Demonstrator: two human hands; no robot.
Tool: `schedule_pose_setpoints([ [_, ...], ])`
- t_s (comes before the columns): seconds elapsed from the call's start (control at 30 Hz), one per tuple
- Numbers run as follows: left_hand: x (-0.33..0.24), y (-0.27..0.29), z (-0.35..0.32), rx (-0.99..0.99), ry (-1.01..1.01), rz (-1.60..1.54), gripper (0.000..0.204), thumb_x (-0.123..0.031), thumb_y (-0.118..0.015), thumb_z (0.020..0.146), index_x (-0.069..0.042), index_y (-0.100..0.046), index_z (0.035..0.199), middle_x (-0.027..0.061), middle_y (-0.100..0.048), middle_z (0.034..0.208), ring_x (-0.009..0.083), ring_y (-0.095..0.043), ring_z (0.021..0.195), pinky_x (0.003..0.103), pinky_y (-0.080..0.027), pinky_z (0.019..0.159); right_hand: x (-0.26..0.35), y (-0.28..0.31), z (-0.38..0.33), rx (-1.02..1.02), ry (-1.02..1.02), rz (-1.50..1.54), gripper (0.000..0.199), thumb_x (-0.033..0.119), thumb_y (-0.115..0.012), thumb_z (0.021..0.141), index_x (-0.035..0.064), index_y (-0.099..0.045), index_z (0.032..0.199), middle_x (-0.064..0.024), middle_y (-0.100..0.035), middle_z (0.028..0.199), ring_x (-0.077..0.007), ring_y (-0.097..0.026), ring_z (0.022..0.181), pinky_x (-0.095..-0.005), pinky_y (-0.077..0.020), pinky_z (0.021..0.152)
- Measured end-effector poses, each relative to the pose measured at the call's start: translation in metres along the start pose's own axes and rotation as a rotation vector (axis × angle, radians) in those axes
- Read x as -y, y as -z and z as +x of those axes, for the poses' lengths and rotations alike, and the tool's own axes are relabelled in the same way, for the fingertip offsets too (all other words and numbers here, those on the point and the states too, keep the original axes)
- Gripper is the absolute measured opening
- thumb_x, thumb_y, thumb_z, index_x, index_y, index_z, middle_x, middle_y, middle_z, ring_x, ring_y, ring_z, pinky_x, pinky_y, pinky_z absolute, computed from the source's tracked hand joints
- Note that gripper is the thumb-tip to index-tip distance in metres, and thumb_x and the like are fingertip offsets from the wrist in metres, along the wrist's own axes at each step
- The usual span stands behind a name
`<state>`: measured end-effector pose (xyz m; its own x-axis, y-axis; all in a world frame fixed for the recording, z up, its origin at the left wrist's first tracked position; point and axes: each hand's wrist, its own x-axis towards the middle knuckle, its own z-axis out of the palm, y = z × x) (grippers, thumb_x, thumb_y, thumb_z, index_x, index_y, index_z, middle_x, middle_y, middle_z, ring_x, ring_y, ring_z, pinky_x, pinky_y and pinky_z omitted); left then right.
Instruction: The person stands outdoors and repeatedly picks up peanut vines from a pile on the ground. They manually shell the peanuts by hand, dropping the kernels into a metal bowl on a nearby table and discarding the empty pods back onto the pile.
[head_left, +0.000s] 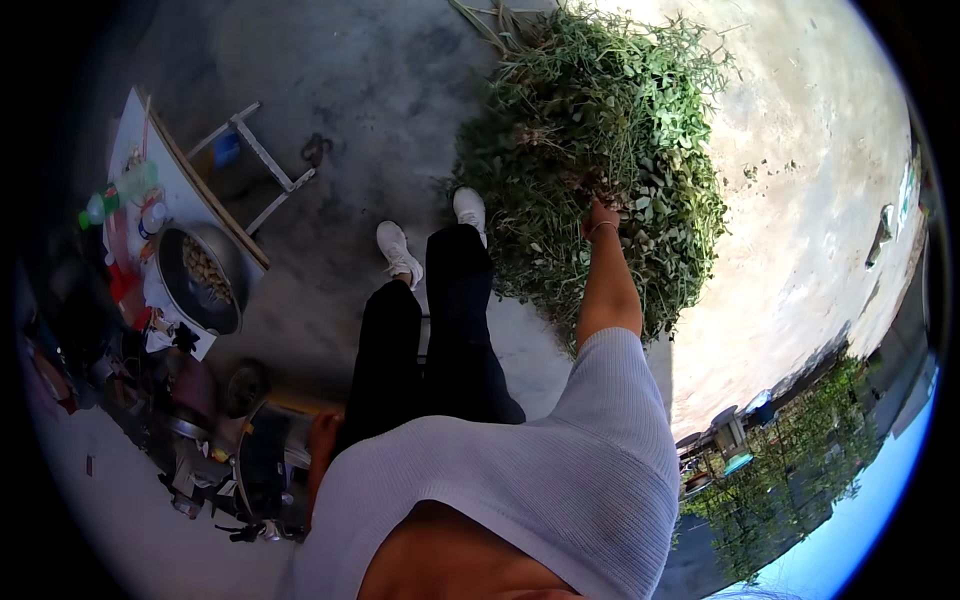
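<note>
Out to the front right, my right hand (602, 216) reaches into a big heap of leafy green plants (650, 130) on the ground. Its fingers are closed around some plant stems, and small brownish root bits show just past them. My left hand (323, 432) hangs low beside my left thigh, next to a dark round tub (262, 455) with a yellowish rim. That hand is dim and partly hidden, so its fingers do not show clearly.
At the left, a white table (190, 185) bears a metal basin (238, 265) of small tan pieces, perhaps peanuts, and plastic bottles (137, 182). Under it stands a pale metal frame (265, 150). My white shoes (398, 250) touch the heap's left side. Bushes (790, 480) grow at lower right.
</note>
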<state>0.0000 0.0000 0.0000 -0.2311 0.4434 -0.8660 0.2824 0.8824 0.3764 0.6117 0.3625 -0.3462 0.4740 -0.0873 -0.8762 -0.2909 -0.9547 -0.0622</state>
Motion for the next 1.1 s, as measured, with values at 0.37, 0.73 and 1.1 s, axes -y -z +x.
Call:
schedule_pose_setpoints([
  [0.37,-0.15,0.001,0.047,-0.004,0.126,-0.326,0.016,-0.012,-0.055,0.085,-0.003,-0.055,0.098,0.0058,-0.06,0.085,0.0126,-0.058,0.073,0.025,-0.049,0.063,-0.046,0.078,-0.096,-0.336,1.361,-0.11,0.037,0.028,-0.043,0.091,0.0029,-0.053,0.066,-0.0059,-0.046,0.051,-0.0218,-0.046,0.048,-0.037,-0.0367,0.049],
  [0.73,-0.189,0.039,0.052,0.055,-0.044,-0.301,0.018,-0.016,-0.057,0.084,-0.004,-0.055,0.098,0.0059,-0.06,0.083,0.0139,-0.06,0.068,0.025,-0.048,0.057,0.018,0.174,-0.401,-0.009,1.252,0.386,0.033,0.025,-0.046,0.092,0.0094,-0.042,0.064,0.0039,-0.032,0.048,-0.0064,-0.026,0.037,-0.0243,-0.022,0.034],
  [1.1,-0.197,0.051,0.097,0.128,-0.147,-0.351,0.012,-0.011,-0.056,0.083,-0.001,-0.055,0.089,0.0065,-0.056,0.07,0.0119,-0.054,0.054,0.024,-0.042,0.043,-0.011,0.21,-0.504,0.028,1.331,0.61,0.029,0.022,-0.044,0.092,0.01,-0.042,0.066,0.0051,-0.028,0.05,-0.0049,-0.023,0.04,-0.0216,-0.0198,0.036],
])
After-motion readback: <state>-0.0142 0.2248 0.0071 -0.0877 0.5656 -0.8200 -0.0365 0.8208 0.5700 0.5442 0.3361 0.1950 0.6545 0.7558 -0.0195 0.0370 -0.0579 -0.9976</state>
